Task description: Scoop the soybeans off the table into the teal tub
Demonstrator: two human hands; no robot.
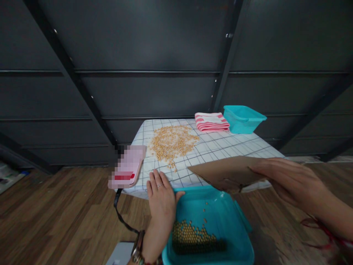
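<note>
My right hand (pixel 289 178) is closed on the edge of a piece of brown cardboard (pixel 228 173), which it holds tilted over a turquoise plastic bin (pixel 231 221). Inside the bin lies a heap of round yellowish beans (pixel 190 233), like soybeans, and a few single beans show above the heap. My left hand (pixel 162 198) rests with its fingers stretched flat on the near edge of the cloth, its thumb at the bin's rim. Beyond it, a spread of beans mixed with whitish grains (pixel 173 141) covers part of the checked tablecloth (pixel 217 147).
A folded pink-and-white towel (pixel 211 122) and a second turquoise bin (pixel 242 119) stand at the back right of the table. At the left edge lies a pink phone-like object (pixel 128 167), blurred out, with a black strap (pixel 118 209) hanging down. Dark panels rise behind.
</note>
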